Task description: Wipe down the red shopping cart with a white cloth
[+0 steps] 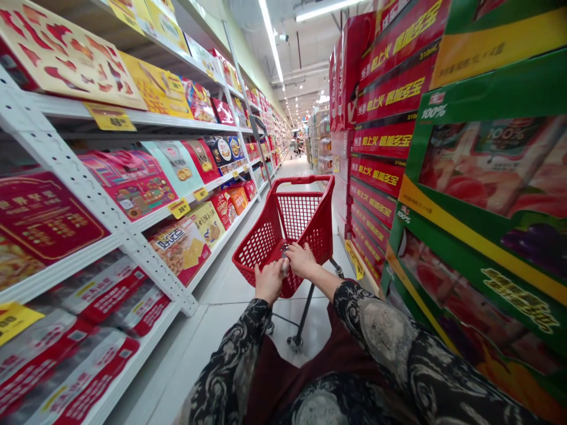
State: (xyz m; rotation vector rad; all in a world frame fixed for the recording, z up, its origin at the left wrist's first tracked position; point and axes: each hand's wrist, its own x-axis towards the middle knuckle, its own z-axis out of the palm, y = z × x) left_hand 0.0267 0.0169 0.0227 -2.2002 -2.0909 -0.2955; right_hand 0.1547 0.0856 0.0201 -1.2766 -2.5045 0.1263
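Observation:
A red plastic shopping cart (305,206) with perforated sides stands right in front of me on dark metal legs. Over its near edge, my left hand (268,281) is closed, with the thumb up. My right hand (301,260) is beside it, fingers bent inward and closed. Where the fingertips of both hands meet, a small shiny, partly whitish thing (284,252) shows; it is too small and too covered to name. The hands hide the cart's near rim, so whether they also touch it I cannot tell. Little of the basket's inside is visible.
White shelves (155,219) with boxed snacks and yellow price tags line the left side. To the right rise stacked red drink cartons (376,171) and green juice boxes (465,236). A narrow tiled aisle (212,336) runs ahead between them, with another cart (296,147) far off.

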